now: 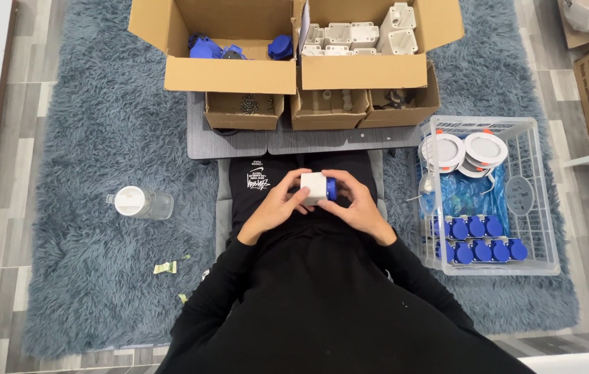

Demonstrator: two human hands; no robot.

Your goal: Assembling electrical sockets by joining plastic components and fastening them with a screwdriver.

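Both my hands hold a small white box-shaped socket housing (313, 187) with a blue cap (331, 188) on its right side, over my lap. My left hand (277, 206) grips the housing from the left, fingers curled under it. From the right, my right hand (354, 201) wraps around the blue cap. Black sleeves cover both my arms.
Ahead stand two large cardboard boxes, one with blue parts (206, 47), one with white housings (357, 36), and three small boxes (244, 109) in front. A clear plastic crate (537, 201) at right holds blue-capped sockets and white round lamps. A plastic bottle (139, 202) lies on the shaggy rug at left.
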